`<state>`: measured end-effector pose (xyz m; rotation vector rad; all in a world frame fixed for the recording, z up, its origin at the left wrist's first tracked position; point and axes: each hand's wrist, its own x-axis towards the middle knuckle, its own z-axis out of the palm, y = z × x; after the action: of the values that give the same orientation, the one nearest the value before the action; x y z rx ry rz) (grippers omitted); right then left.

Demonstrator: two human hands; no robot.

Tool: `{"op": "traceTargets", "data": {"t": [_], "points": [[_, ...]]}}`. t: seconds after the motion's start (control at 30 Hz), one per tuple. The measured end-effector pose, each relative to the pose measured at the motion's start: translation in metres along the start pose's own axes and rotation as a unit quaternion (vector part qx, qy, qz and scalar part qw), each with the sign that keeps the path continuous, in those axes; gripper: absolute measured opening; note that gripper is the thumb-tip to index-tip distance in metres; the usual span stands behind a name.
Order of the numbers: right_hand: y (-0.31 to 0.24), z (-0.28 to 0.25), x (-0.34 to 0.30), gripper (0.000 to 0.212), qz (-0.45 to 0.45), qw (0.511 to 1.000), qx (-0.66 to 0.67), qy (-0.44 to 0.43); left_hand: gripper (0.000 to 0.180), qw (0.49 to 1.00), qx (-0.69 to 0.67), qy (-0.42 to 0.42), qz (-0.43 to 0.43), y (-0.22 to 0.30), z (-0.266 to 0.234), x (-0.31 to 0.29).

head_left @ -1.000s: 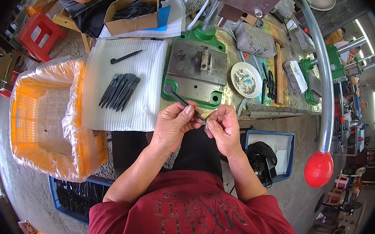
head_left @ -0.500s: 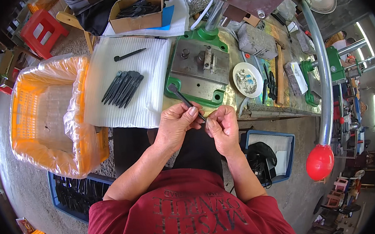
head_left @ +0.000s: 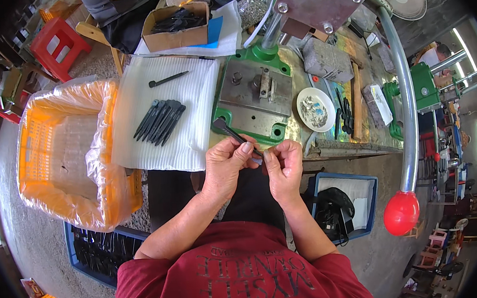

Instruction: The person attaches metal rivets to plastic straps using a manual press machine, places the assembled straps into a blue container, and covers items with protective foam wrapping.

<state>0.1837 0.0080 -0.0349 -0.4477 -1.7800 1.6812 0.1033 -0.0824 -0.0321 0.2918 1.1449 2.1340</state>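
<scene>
A black tapered piece with a wide flat head [head_left: 225, 128] is held in front of the press bed, its head pointing up and left. My left hand [head_left: 224, 164] grips it along the shaft between thumb and fingers. At its narrow end my right hand [head_left: 284, 169] pinches with thumb and index finger; the tip is partly hidden. Several similar black pieces [head_left: 159, 121] lie side by side on a white foam sheet [head_left: 188, 144] to the left, and a single one [head_left: 168, 79] lies above them. Just beyond my hands stands the green-based press [head_left: 254, 100] with a metal fixture on it.
An orange crate [head_left: 29, 160] lined with clear plastic stands left. A cardboard box [head_left: 176, 39] of black parts sits at the back. Right of the press are a white bowl [head_left: 309, 126] of small metal parts and a wrapped block [head_left: 326, 59]. A red-knobbed lever [head_left: 401, 213] hangs at right.
The view has shifted slightly. Both hands keep hold of the black piece, with little visible movement of the fingers. The pieces on the foam sheet are unchanged.
</scene>
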Motion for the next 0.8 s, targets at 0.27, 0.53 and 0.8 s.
{"op": "traceTargets", "data": {"t": [0.27, 0.53, 0.8], "points": [[-0.002, 0.002, 0.002, 0.012, -0.025, 0.999, 0.041, -0.016, 0.012, 1.0, 0.003, 0.0, 0.015, 0.015, -0.002, 0.023], [0.007, -0.011, -0.005, 0.011, -0.003, 0.998, 0.064, -0.004, 0.011, 0.978, 0.166, 0.003, 0.125, 0.034, 0.004, 0.101], [0.017, -0.031, -0.014, 0.012, 0.034, 0.999, 0.026, 0.016, 0.009, 0.943, 0.295, 0.004, 0.156, 0.029, 0.011, 0.136]]}}
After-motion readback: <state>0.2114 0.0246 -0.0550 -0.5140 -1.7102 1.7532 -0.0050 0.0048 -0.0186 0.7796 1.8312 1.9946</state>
